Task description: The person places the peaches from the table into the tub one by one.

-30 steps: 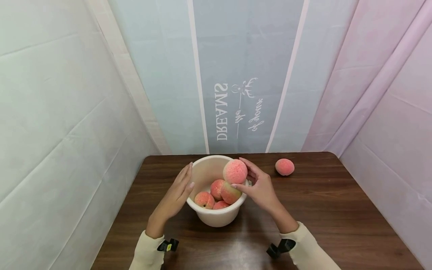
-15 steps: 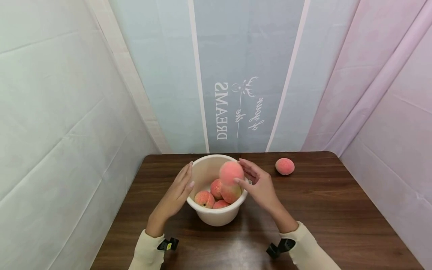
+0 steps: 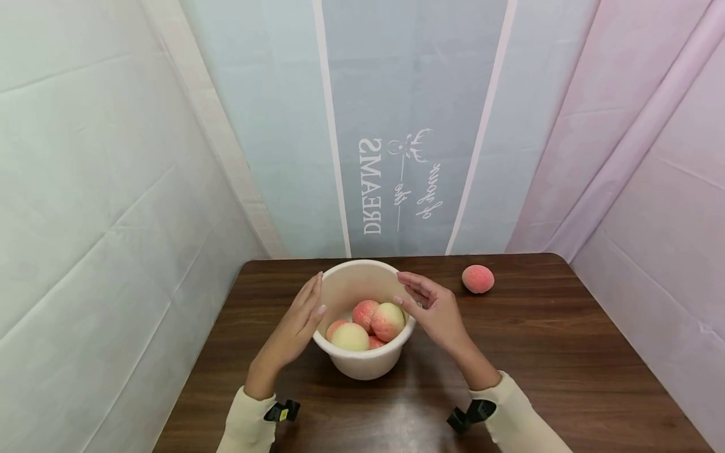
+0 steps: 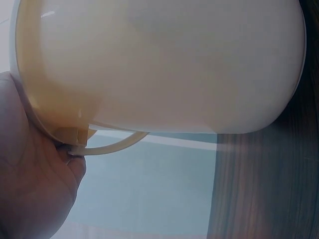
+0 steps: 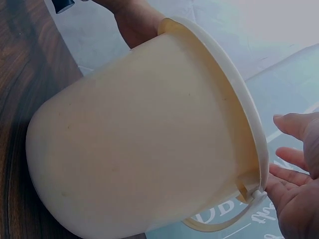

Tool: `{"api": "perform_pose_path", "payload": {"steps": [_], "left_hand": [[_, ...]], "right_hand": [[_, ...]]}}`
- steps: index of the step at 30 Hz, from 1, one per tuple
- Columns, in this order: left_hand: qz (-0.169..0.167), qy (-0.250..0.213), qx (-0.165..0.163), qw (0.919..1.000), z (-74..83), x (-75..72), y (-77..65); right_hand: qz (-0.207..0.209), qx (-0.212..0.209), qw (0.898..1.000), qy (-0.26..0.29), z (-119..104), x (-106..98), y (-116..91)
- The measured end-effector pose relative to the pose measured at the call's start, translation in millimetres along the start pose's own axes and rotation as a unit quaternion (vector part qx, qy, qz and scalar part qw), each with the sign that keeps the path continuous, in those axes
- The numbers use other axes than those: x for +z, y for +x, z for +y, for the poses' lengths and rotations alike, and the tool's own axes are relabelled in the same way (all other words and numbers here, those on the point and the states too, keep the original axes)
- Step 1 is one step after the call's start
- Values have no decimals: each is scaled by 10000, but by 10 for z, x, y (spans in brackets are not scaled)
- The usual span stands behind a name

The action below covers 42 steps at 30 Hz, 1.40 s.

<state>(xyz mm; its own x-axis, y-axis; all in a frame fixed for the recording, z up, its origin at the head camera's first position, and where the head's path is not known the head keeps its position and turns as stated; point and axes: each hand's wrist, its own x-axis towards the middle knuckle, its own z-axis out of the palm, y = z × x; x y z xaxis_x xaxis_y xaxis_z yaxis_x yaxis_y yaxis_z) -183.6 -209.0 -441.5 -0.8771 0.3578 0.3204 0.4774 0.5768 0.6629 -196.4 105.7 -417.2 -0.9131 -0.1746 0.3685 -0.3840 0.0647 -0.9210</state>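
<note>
A cream plastic bucket (image 3: 365, 368) stands on the table with several peaches in it. A pale yellow peach (image 3: 349, 338) lies at the front left, partly covering a redder one. Beside it to the right is a red and yellow peach (image 3: 388, 321). My left hand (image 3: 294, 322) rests along the bucket's left rim with straight fingers, near the handle joint in the left wrist view. Over the right rim, my right hand (image 3: 433, 311) hovers with fingers and thumb spread and nothing between them. Its fingertips are close to the rim in the right wrist view.
One more peach (image 3: 477, 279) lies on the brown wooden table (image 3: 544, 352) at the back right. The bucket's handle (image 5: 219, 226) hangs down at its far side. A curtain (image 3: 419, 94) with white lettering rises behind the table's back edge.
The peach in my right hand has been let go and now lies at the bucket's front left, pale side up. The right hand stays over the rim, empty. My left hand has not moved.
</note>
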Motion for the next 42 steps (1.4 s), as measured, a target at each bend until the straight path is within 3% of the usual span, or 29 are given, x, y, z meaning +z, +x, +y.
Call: {"api": "perform_pose_path", "payload": {"steps": [6, 19, 27, 42], "left_hand": [[14, -80, -34, 10000, -2, 12, -20], [32, -102, 11, 9999, -13, 13, -11], [22, -123, -28, 9999, -7, 28, -12], [87, -85, 37, 9999, -31, 43, -18]], "right_hand": [[32, -95, 9999, 57, 34, -48, -22], [507, -101, 9986, -107, 153, -212, -25], [691, -1, 9973, -258, -83, -266, -77], [1169, 192, 9902, -741, 183, -441, -90]]}}
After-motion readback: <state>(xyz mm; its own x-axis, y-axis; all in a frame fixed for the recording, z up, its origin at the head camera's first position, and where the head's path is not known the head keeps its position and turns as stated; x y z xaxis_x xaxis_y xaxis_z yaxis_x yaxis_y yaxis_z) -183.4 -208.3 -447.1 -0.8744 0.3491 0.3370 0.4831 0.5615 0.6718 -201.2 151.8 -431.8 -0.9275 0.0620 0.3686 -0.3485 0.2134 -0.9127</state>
